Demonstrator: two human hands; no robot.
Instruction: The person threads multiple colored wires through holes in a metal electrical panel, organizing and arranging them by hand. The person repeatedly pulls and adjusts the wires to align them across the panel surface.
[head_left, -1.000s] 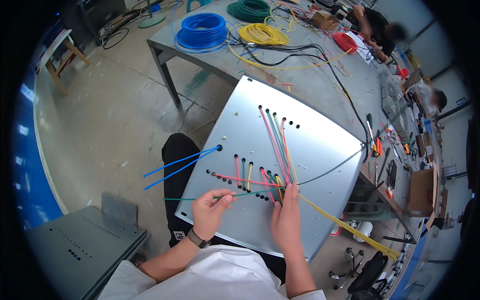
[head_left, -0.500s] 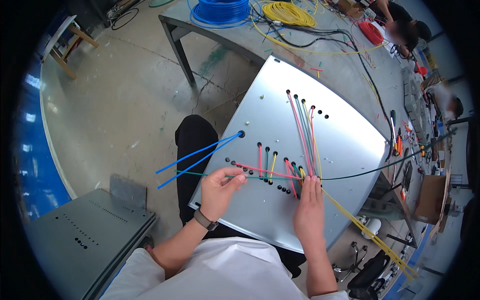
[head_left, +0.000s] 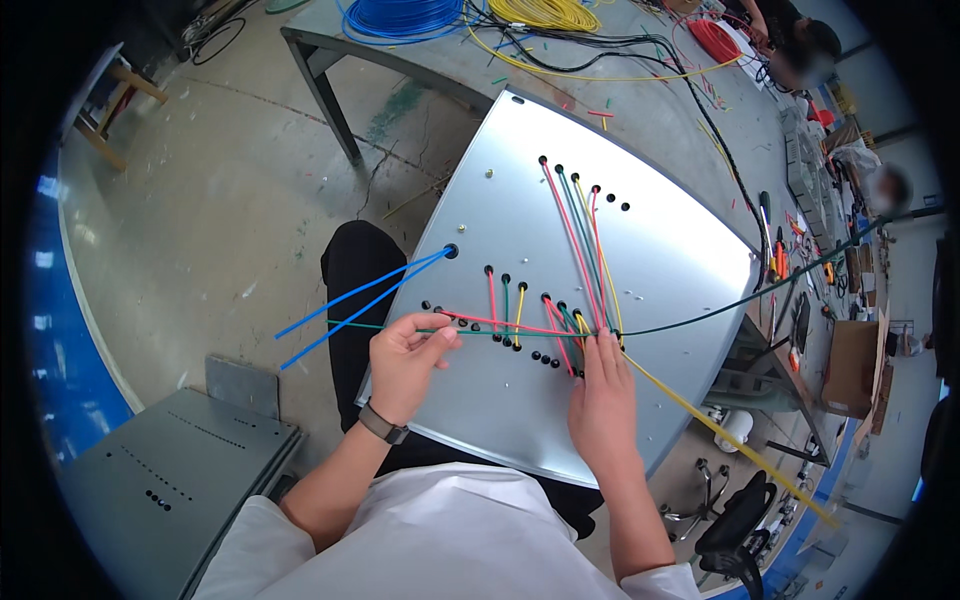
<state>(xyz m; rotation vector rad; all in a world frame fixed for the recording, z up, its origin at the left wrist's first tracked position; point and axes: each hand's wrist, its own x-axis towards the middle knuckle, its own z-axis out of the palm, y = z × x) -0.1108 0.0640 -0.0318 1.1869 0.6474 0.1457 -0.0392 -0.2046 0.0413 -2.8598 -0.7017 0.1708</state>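
A silver metal panel [head_left: 470, 400] with rows of black-rimmed holes lies tilted in front of me, threaded with red, green and yellow wires. My left hand [head_left: 402, 365] pinches a long green wire [head_left: 700, 318] that crosses the panel and runs off to the right. A red wire [head_left: 490, 322] runs alongside it. My right hand [head_left: 605, 400] lies with fingers stretched flat, its fingertips pressing where several wires meet; its thumb is mostly hidden. From there a yellow wire bundle [head_left: 720, 441] trails to the lower right. Two blue wires [head_left: 365, 295] come out of a hole on the left.
Beyond the panel, a grey workbench [head_left: 640, 120] carries a blue wire coil [head_left: 405, 15], a yellow coil [head_left: 545, 12], black cables and hand tools. Stacked grey panels [head_left: 190, 480] stand at lower left. An office chair [head_left: 735, 530] is at lower right. Another person [head_left: 800, 50] works at the far right.
The view has shifted, so the panel and bench sit further left and slightly higher. Both hands keep about the same places on the wires.
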